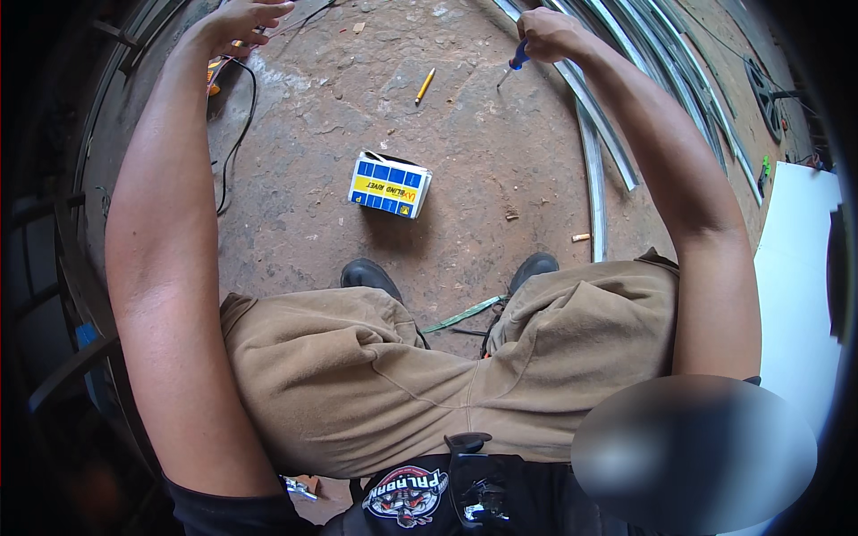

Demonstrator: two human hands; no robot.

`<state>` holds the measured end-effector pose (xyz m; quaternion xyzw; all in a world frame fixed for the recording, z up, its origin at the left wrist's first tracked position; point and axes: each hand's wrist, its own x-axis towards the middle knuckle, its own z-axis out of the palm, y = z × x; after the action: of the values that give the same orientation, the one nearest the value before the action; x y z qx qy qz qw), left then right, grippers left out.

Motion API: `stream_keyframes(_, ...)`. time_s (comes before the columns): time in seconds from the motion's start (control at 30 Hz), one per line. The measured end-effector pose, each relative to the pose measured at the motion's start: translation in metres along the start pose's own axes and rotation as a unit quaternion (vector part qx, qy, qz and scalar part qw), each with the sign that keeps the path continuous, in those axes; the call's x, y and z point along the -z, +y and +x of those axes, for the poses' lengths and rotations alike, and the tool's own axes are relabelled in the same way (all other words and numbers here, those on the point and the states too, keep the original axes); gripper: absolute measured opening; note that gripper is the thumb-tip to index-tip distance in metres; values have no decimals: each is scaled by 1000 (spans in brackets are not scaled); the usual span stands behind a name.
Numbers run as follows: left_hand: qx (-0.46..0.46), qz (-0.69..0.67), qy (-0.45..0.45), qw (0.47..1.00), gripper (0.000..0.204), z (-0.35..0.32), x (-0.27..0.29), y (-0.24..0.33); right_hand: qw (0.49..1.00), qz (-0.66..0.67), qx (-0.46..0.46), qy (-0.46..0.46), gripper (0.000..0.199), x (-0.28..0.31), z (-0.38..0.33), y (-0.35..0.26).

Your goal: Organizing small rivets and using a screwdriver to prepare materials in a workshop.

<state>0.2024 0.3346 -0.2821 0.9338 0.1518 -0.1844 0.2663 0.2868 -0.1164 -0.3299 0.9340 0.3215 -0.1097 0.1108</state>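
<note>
My right hand [547,32] is closed around a blue-handled screwdriver [513,64] whose metal tip points down toward the reddish floor. It is held beside a bundle of curved metal strips [597,134]. My left hand [239,20] reaches far forward at the top left, fingers bent over thin wires and an orange-yellow object [214,73] that is mostly hidden behind my wrist. Whether it grips anything is not visible. A small blue, white and yellow cardboard box [390,185] sits on the floor between my arms.
A yellow pencil [424,86] lies on the floor ahead. A black cable [234,147] runs along the left. A white board [795,295] lies at the right. My two black shoes [370,275] stand below the box, with a green strap [465,314] between them.
</note>
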Motion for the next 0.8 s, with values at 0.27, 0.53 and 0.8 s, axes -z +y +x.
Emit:
stream_keyframes(0.27,-1,-3,0,1000,76,4,-1,-4,1000,-8,5,-19,17,-1,3,0)
stream_keyframes(0.53,7,6,4,1000,76,6,2,-9,996,10,-16,-84,49,31,-5,-17)
stream_keyframes(0.8,1,-48,-18,999,67,-18,-3,38,1000,-7,6,25,15,-12,1,11)
